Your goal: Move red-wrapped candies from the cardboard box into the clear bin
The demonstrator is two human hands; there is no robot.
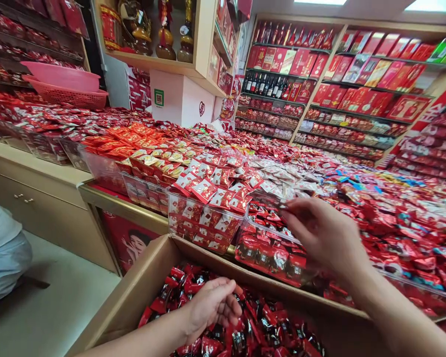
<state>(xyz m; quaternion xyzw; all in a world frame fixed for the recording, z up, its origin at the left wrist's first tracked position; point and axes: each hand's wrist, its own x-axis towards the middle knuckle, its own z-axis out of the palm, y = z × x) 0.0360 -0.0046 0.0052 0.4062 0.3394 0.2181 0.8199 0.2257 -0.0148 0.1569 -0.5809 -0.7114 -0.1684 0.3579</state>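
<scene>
My left hand (215,305) is inside an open cardboard box (134,285), just above a heap of red-and-black wrapped sweets (241,339). Its fingers are loosely curled and apart from the palm, with nothing visible in them. Over a clear plastic bin (273,233) of similar red-and-black sweets (263,253), my right hand (329,238) points its fingers left. A gap shows between its thumb and fingers, and I see no sweet there; slight blur softens the fingertips. Left of that bin stands another clear bin (204,225), piled with red-and-white packets (204,188).
More bins run along the counter, including orange packets (130,139) and white packets (278,173). Pink baskets (65,87) sit at the back left. Shelves of bottles and red boxes (282,59) line the far wall. A seated person's clothed leg (7,258) shows at left.
</scene>
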